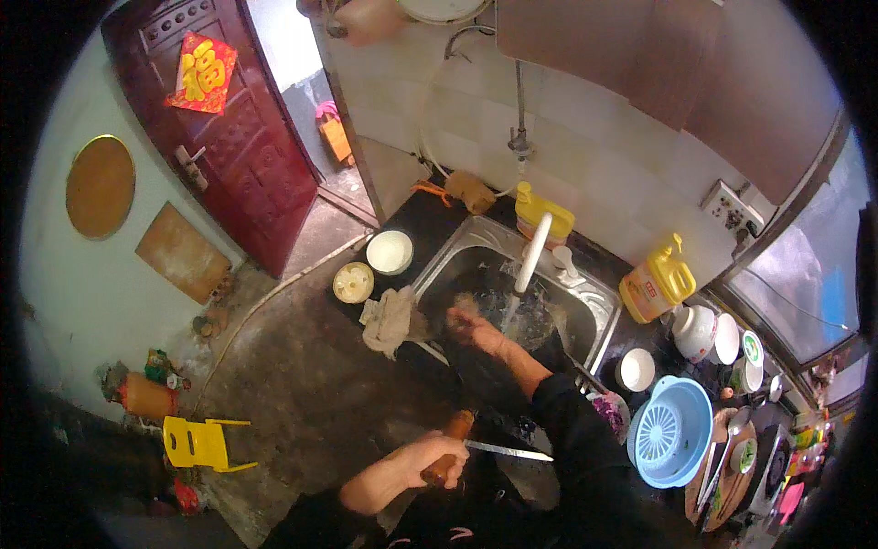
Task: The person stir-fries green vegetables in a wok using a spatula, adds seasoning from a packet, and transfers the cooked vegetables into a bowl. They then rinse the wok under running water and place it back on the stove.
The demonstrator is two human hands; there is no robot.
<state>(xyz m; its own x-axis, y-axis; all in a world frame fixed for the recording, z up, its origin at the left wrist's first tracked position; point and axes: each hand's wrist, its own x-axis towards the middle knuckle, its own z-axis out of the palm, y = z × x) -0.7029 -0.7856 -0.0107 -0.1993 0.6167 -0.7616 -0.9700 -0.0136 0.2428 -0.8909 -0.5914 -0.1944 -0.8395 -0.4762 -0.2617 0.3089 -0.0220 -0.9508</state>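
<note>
My left hand [439, 458], low in front of my body, is closed around a brown, cylinder-shaped piece [458, 427] that looks like a wooden handle. A narrow metal blade [511, 451] extends to the right from beside it; how the two join is hidden by my fingers. Over the left part of the stainless steel sink [609, 328] is my right hand [470, 326], fingers bent and blurred. Whether it holds anything is unclear. Water [509, 314] runs from the white faucet [534, 254] into the basin, to the right of that hand.
A grey cloth [389, 321] hangs at the sink's left edge, near two bowls [389, 252]. Yellow jugs [657, 280] stand behind and right of the sink. Along the right counter are a blue colander [671, 432], a white bowl [635, 369] and a wooden cutting board [730, 497] bearing utensils.
</note>
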